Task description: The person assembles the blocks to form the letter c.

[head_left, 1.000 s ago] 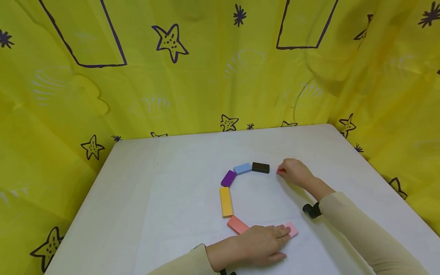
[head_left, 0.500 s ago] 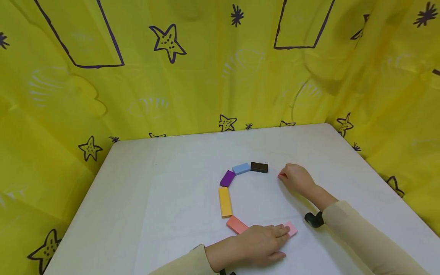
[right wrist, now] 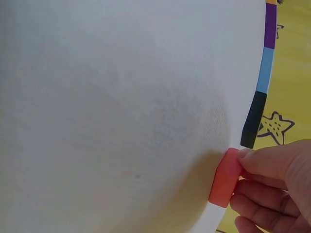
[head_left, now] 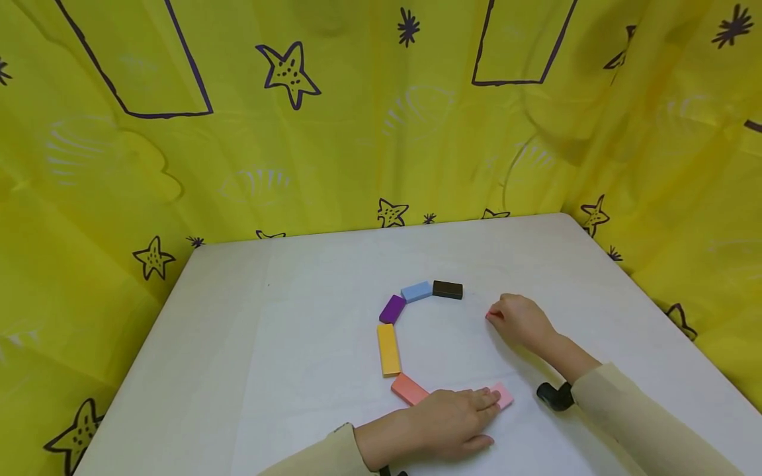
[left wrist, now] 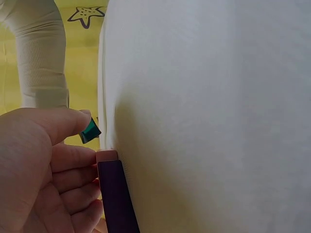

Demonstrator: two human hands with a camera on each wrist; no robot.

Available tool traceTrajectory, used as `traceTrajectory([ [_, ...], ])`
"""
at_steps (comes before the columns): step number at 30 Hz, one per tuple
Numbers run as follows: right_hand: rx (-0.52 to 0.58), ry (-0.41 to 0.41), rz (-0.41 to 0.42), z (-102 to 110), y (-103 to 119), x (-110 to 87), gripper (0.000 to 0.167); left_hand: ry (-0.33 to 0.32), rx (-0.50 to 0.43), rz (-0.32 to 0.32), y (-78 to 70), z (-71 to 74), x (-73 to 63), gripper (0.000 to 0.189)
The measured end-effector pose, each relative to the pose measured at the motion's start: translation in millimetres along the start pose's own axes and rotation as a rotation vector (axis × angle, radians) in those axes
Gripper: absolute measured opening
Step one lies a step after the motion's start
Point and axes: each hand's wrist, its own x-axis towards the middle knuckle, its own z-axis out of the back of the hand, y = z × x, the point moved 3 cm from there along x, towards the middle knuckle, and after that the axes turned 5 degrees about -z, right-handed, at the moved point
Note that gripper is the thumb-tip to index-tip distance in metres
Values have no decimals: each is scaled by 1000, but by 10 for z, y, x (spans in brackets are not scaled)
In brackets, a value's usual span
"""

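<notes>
My left hand point(head_left: 449, 423) lies palm down at the front of the table, its fingers extended, the tips on a light pink block point(head_left: 503, 395). The left wrist view shows a dark purple block point(left wrist: 116, 196) beside those fingers; the hand covers it in the head view. My right hand point(head_left: 522, 322) pinches a coral-red block point(right wrist: 226, 178) between thumb and fingers, at the right side of the arc. In the right wrist view this block is near the end of a black block point(right wrist: 253, 119). Whether it touches the table is hard to tell.
Curving leftward from the black block come a light blue block point(head_left: 417, 291), a purple block point(head_left: 392, 309), a yellow block point(head_left: 389, 350) and a salmon block point(head_left: 409, 389). They lie on a white table point(head_left: 286, 370). A yellow curtain point(head_left: 333, 152) hangs behind. A black camera point(head_left: 555, 396) sits under the right wrist.
The right hand has drawn the coral-red block nearer the person and slightly right, away from the black block. The left hand keeps its place. The head view has shifted slightly.
</notes>
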Motion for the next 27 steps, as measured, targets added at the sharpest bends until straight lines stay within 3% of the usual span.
traceTrajectory([
  [16,-6,-93,25,48,96,-288,12,15,-8,8,-12,8,0,53],
  [23,9,-192,114,55,146,-420,16,15,0,20,-18,6,3,54],
  [27,-8,-187,102,60,177,-484,18,3,28,23,-24,4,2,54],
])
